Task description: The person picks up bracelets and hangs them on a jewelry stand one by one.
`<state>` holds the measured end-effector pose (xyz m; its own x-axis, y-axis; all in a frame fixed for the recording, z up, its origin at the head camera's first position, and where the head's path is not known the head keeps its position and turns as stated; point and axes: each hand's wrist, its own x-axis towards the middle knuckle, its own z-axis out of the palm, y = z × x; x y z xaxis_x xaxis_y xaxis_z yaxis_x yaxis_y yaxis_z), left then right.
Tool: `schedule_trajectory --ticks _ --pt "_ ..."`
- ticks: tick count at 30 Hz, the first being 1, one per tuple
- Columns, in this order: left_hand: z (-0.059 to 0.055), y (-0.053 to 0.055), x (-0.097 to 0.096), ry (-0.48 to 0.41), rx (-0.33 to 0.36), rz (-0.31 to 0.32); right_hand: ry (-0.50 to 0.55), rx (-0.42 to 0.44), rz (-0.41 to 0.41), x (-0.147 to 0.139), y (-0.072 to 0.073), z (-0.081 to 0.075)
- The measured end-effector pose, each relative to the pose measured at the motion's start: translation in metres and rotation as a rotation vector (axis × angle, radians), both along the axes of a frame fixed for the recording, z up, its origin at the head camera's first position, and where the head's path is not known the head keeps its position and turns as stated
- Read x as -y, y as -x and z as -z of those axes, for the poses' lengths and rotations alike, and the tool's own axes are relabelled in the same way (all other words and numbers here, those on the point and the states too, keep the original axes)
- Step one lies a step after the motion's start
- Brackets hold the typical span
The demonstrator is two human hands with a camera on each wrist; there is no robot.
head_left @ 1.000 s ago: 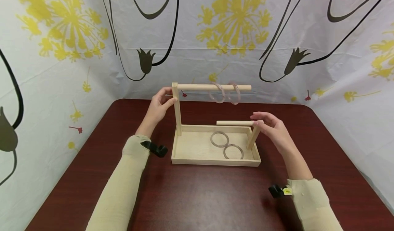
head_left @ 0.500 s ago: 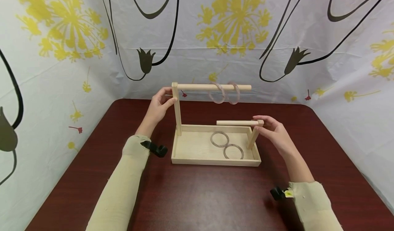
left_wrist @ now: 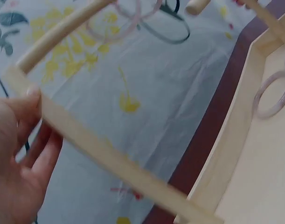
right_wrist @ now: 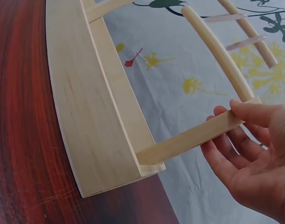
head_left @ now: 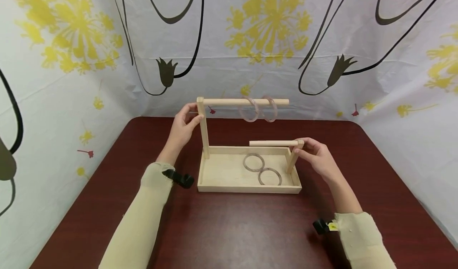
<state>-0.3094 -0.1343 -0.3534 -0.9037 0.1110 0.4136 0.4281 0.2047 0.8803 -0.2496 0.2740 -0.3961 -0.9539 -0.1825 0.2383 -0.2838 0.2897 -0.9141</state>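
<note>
A pale wooden rack has a shallow tray (head_left: 247, 189), a tall post (head_left: 203, 131) on the left and a short post (head_left: 293, 157) on the right. Two translucent pinkish rings hang on the upper rod (head_left: 223, 102); the left ring (head_left: 250, 120) is close beside the right one. Two more rings lie flat in the tray, one ring (head_left: 245, 163) just behind the other (head_left: 270, 169). My left hand (head_left: 181, 129) pinches the tall post near its top. With thumb and fingers my right hand (right_wrist: 263, 140) grips the short post near its upper end.
A bare lower rod (head_left: 272, 143) points left from the short post, over the tray. The rack stands on a dark red-brown table (head_left: 229, 229). Behind it hangs a white curtain (head_left: 214, 70) with yellow and dark flower prints. Both wrists carry black camera mounts.
My right hand has slid from the top end of the short post, where its fingers covered the joint, slightly down and around the post. The left hand keeps its hold. The view shifted slightly.
</note>
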Motion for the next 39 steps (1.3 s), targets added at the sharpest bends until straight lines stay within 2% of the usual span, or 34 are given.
schedule_trajectory --ticks 5,10,14,18,22,26,33,39 --pt "-0.009 -0.021 -0.008 0.002 0.079 -0.093 -0.028 -0.015 0.004 0.006 0.001 0.000" --pt "-0.019 -0.042 -0.018 0.008 0.147 -0.080 -0.021 -0.017 0.014 0.008 0.000 -0.001" --pt "-0.017 -0.055 -0.027 0.010 0.151 -0.067 -0.009 -0.011 0.019 0.008 -0.001 -0.001" --pt "-0.008 -0.063 -0.034 -0.014 0.120 -0.104 -0.008 0.001 0.021 0.007 -0.001 0.000" --pt "-0.001 -0.070 -0.041 -0.077 0.090 -0.157 -0.017 0.001 0.028 0.006 -0.001 0.001" --pt "0.005 -0.072 -0.049 -0.124 0.075 -0.167 -0.027 -0.001 0.038 0.005 -0.001 0.001" --pt "0.019 -0.068 -0.060 -0.166 0.162 -0.060 -0.035 0.017 0.050 0.003 -0.003 0.001" --pt "0.031 -0.067 -0.070 -0.119 0.213 0.006 -0.038 0.019 0.056 0.003 -0.003 0.001"
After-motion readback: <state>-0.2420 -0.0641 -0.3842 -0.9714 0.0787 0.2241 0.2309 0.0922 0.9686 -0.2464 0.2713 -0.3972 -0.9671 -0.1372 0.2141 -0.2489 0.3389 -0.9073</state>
